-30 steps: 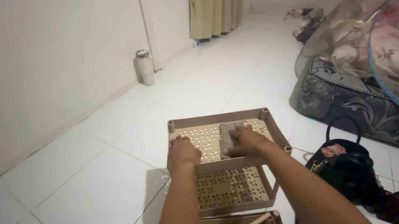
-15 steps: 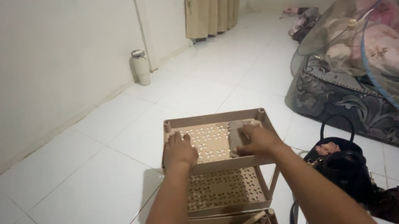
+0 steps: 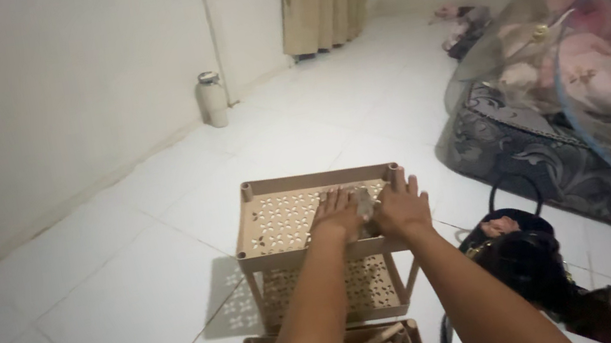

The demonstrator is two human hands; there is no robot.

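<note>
Low in the frame's centre, our left hand (image 3: 338, 216) and right hand (image 3: 402, 209) lie flat, grip apart, on a grey cloth (image 3: 364, 205) atop the beige rack (image 3: 273, 223). Pressing hard could tip this light rack, we judge.

Both hands on top tray (image 3: 280, 219) of beige perforated rack: left hand (image 3: 337, 214) and right hand (image 3: 402, 209) flat, side by side, grey cloth (image 3: 364, 203) between them. Black handbag (image 3: 517, 255) just right on white tile floor (image 3: 130, 269).
</note>
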